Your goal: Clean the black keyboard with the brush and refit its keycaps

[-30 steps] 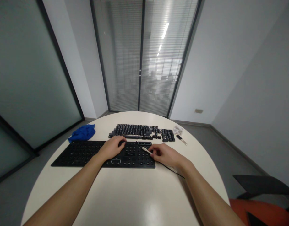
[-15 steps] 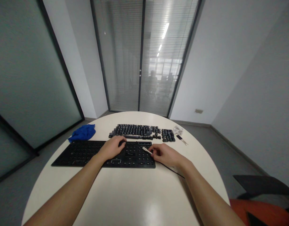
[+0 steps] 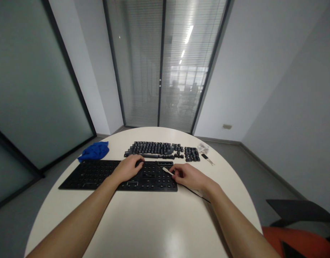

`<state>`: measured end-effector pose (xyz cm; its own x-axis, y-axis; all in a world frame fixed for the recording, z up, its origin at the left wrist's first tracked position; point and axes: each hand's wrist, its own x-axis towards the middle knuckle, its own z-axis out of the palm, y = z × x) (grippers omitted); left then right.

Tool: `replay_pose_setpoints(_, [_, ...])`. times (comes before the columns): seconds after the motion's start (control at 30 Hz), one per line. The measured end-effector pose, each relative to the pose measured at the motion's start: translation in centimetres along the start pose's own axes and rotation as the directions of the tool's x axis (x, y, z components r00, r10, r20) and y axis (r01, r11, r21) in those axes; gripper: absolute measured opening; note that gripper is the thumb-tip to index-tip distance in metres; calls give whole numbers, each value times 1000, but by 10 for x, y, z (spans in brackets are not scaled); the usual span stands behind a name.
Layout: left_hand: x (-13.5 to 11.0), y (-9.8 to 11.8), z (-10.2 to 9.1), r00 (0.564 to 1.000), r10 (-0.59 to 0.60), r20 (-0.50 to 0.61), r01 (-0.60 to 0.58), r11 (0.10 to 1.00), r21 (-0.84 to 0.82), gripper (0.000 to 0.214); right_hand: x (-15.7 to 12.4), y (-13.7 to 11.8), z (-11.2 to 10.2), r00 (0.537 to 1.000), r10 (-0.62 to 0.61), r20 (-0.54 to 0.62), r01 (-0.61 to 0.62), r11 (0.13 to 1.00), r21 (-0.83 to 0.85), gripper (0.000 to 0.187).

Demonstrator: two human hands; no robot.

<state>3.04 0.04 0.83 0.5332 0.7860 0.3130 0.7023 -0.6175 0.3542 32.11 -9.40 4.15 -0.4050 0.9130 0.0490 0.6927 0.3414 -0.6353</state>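
Observation:
A black keyboard (image 3: 151,184) with its keycaps off lies across the table, bare switches showing over its plate. My left hand (image 3: 128,168) rests over its middle, with bent fingers at the far edge and the thumb on the plate, holding it. At the right end, my right hand (image 3: 188,175) is closed around a white toothbrush (image 3: 167,171). The brush's pale head points left, over or on the number-pad switches; whether it touches them I cannot tell. Past the keyboard, the removed black keycaps (image 3: 152,147) are set out in rows, with the number-pad keycaps (image 3: 192,154) grouped at their right.
A crumpled blue cloth (image 3: 95,151) lies at the table's left. By the right edge are a clear plastic bag (image 3: 203,148) and a small keycap puller (image 3: 208,159). A black cable (image 3: 194,192) passes under my right wrist. An orange-red chair (image 3: 302,242) stands at right.

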Motion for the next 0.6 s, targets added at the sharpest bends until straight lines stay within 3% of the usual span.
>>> replay_pose_setpoints(0.6, [1,-1,2,1000,5,-3,-5,1000,0,25,1,4,1,1000,-6,-4,6,1000,-27,23])
